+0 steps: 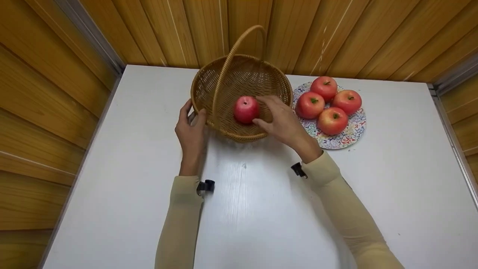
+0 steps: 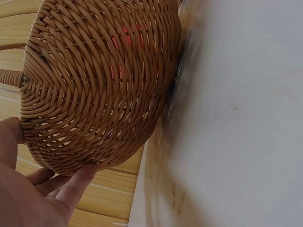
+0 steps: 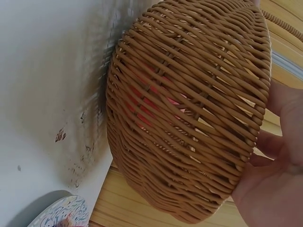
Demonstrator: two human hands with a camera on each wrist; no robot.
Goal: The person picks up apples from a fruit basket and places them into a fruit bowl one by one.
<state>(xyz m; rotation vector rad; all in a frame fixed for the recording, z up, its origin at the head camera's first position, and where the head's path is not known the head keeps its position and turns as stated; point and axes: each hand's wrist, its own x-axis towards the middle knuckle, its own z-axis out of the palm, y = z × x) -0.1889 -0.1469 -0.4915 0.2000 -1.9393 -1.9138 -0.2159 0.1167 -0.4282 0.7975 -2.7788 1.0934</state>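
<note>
A brown wicker basket with an arched handle stands on the white table. Inside it lies one red apple, its dark-spotted end upward; in both wrist views it shows only as red through the weave. At the basket's left rim my left hand grips the edge, thumb at the rim and fingers against the outer wall. My right hand reaches over the right front rim, thumb and fingers spread beside the apple. Its fingertips are partly hidden behind the wicker in the right wrist view, so contact with the apple is unclear.
To the basket's right, a round plate with a colourful pattern carries several red apples. Yellow-brown wood panelling rises behind the table. The basket's handle arches above its opening.
</note>
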